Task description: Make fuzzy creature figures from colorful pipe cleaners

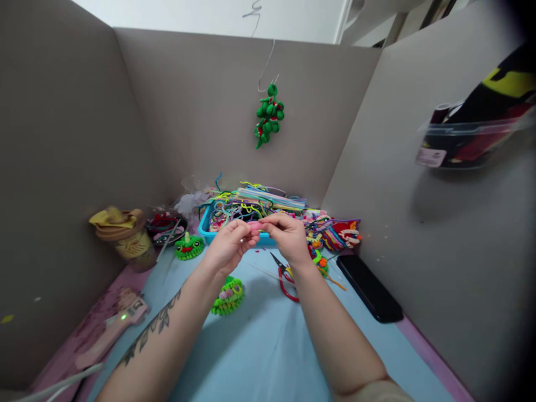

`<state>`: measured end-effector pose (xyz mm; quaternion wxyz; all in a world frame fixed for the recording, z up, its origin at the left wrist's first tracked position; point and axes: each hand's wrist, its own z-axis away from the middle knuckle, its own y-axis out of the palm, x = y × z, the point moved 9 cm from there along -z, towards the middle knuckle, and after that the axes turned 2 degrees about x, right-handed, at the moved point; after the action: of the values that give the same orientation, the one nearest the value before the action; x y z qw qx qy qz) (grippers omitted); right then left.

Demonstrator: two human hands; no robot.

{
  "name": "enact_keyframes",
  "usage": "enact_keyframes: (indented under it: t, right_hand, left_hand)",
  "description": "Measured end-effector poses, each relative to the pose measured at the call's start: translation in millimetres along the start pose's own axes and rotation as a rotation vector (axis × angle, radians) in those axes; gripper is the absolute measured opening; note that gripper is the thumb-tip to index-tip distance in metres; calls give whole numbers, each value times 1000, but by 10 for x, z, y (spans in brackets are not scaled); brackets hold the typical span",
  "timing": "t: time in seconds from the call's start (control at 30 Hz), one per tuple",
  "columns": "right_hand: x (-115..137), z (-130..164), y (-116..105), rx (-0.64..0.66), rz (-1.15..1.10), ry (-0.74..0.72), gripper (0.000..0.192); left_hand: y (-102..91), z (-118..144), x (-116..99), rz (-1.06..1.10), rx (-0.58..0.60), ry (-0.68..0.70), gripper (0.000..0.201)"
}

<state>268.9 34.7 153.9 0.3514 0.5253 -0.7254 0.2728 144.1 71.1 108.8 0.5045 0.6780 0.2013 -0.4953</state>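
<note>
Grey-brown partition panels wall in the desk on three sides. A pale blue mat covers the desktop. Above the panels shows a white wall.

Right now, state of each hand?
Left hand: closed, fingertips pinching the small pink piece.
Right hand: closed, pinching the same pink piece from the other side.

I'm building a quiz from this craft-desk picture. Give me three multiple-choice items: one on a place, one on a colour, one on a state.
1. Where does the black phone lie?
A. right of the hands
B. in the tray
C. on the jar

2. What colour is the hanging figure?
A. blue
B. green
C. yellow

3. How are the left hand and right hand?
A. flat on the table
B. apart at the edges
C. together, pinching a small pink piece

Answers: 1 A, it lies by the right wall. 2 B, green with red bits. 3 C, fingertips meet on it.
</note>
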Motion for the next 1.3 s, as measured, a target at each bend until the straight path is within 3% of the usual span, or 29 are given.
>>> enact_keyframes:
  t: [0.27, 0.47, 0.67, 0.87, 0.97, 1.07, 1.17, 1.3]
  right_hand:
    - [45, 8, -3, -4, 23, -37, 6]
    - [-148, 2, 92, 58, -90, 175, 15]
    - [-26, 22, 81, 23, 3, 126, 16]
    - [132, 114, 77, -108, 255, 35, 16]
    - [179, 137, 71, -158, 347, -23, 17]
    - [33, 91, 88, -94, 206, 63, 20]
    - [-134, 47, 110, -22, -13, 183, 34]
    - [-82, 35, 124, 7, -9, 155, 32]
  left_hand:
    - [35, 20, -48, -27, 4, 47, 20]
    - [18, 75, -241, -266, -49, 297, 17]
    - [87, 238, -378, -648, -102, 556, 15]
    - [109, 364, -394, -828, -217, 726, 15]
    - [81, 338, -377, -793, -238, 708, 14]
    - [34, 246, -332, -638, -200, 613, 15]
    - [-7, 171, -291, -472, -170, 535, 18]
    - [3, 169, -278, -406, -151, 542, 18]
